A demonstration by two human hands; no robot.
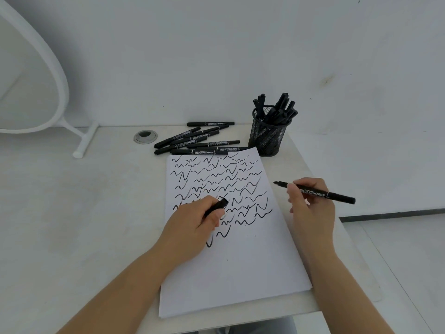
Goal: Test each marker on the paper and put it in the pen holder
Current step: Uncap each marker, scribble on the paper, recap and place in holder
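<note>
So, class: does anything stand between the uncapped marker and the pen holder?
Nothing visible does. The right hand holds the marker above the table, and the way to the holder is open. Its cap is off, in the left hand.

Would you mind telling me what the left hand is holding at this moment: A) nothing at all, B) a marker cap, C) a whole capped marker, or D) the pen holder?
B: the left hand grips a short black cap over the paper, while the right hand holds the uncapped marker with its tip bare.
</note>
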